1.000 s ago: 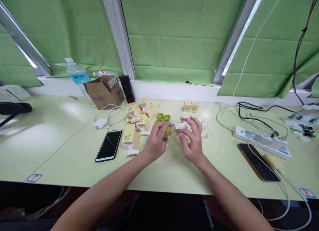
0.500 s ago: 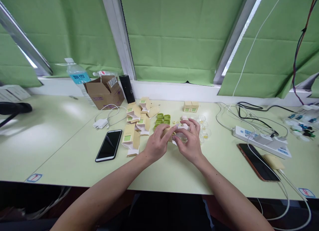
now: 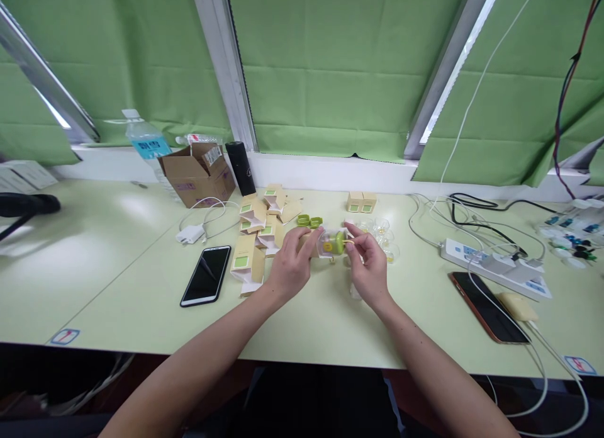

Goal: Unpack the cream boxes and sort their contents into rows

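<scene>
My left hand (image 3: pixel 291 268) is closed around a small cream carton, mostly hidden by the fingers, its open end facing right. At that opening, a small clear container with a green part (image 3: pixel 336 243) lies sideways. My right hand (image 3: pixel 370 268) pinches a thin pale yellow loop (image 3: pixel 348 241) at the container's right end. Behind my left hand are a few green plastic pieces (image 3: pixel 309 221). Several clear plastic cups (image 3: pixel 383 230) stand beyond my right hand, and a whitish item (image 3: pixel 355 292) is partly hidden beneath it. Opened cream cartons (image 3: pixel 250 262) lie to the left.
Two closed cream cartons (image 3: pixel 361 202) stand at the back. On the left are a phone (image 3: pixel 206 276), a white charger (image 3: pixel 190 234), a cardboard box (image 3: pixel 201 177) and a black bottle (image 3: pixel 240 168). To the right lie a power strip (image 3: pixel 495 269) and another phone (image 3: pixel 491 309).
My hands have moved apart slightly, the right one lower and to the right. The clear container with the green part now shows between them, at the carton's opening.
</scene>
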A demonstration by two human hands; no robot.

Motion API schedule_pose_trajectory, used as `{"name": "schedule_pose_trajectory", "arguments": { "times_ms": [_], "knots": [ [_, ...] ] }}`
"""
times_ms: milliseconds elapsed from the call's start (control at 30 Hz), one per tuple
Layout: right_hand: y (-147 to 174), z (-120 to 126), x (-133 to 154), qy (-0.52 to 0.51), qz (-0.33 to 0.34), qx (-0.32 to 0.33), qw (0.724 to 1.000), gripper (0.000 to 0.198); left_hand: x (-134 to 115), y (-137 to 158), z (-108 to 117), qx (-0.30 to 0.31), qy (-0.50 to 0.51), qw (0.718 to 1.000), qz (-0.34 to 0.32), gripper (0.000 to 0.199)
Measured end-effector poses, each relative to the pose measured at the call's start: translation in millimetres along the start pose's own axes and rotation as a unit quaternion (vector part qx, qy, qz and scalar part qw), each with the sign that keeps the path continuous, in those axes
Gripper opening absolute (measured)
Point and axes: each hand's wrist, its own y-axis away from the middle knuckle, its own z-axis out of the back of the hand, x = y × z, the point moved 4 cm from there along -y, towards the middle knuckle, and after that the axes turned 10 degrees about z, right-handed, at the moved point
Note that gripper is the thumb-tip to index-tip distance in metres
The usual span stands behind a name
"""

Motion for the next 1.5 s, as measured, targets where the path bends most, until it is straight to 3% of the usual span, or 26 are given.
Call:
{"name": "schedule_pose_trajectory", "arguments": {
  "times_ms": [100, 267, 400, 567, 767, 833, 933, 1033, 1133, 1300, 1400, 1500],
  "knots": [
    [-1, 3, -8, -0.045, -0.044, -0.027, 0.998, 0.032, 9, -3, 3, 0.006, -0.016, 0.999, 0.028, 0.08],
    [-3, 8, -19, -0.009, -0.058, -0.022, 0.998, 0.032, 21, -7, 7, -0.007, -0.017, 0.998, 0.067, 0.078],
    [-1, 0, -21, 0.045, -0.056, 0.102, 0.992, 0.018, 26, -10, 10, -0.022, 0.035, 0.992, 0.117, 0.071],
    [8, -14, -12, 0.135, -0.031, 0.289, 0.947, 0.009, 28, -8, 8, -0.044, 0.097, 0.985, 0.138, 0.069],
    [12, -21, -4, 0.187, -0.026, 0.375, 0.908, 0.015, 28, -1, 2, -0.043, 0.205, 0.963, 0.169, 0.066],
    [12, -21, -4, 0.188, -0.023, 0.378, 0.906, 0.013, 26, -2, 0, -0.02, 0.272, 0.941, 0.198, 0.066],
    [10, -17, -3, 0.186, -0.005, 0.347, 0.919, 0.006, 24, -6, -3, 0.036, 0.412, 0.873, 0.259, 0.072],
    [3, -11, -3, 0.147, 0.009, 0.256, 0.955, 0.012, 24, -8, -6, 0.086, 0.517, 0.788, 0.324, 0.073],
    [-3, -6, -6, 0.052, -0.021, 0.173, 0.983, 0.023, 22, -8, -9, 0.126, 0.582, 0.717, 0.362, 0.066],
    [-4, -12, -6, -0.112, -0.089, 0.205, 0.968, 0.045, 7, -6, -13, 0.189, 0.66, 0.625, 0.372, 0.06],
    [-2, -16, -5, -0.184, -0.14, 0.207, 0.951, 0.047, 0, -2, -16, 0.225, 0.667, 0.601, 0.378, 0.054],
    [-4, -14, -7, -0.213, -0.166, 0.157, 0.95, 0.049, 2, -2, -15, 0.205, 0.645, 0.638, 0.367, 0.047]
  ]
}}
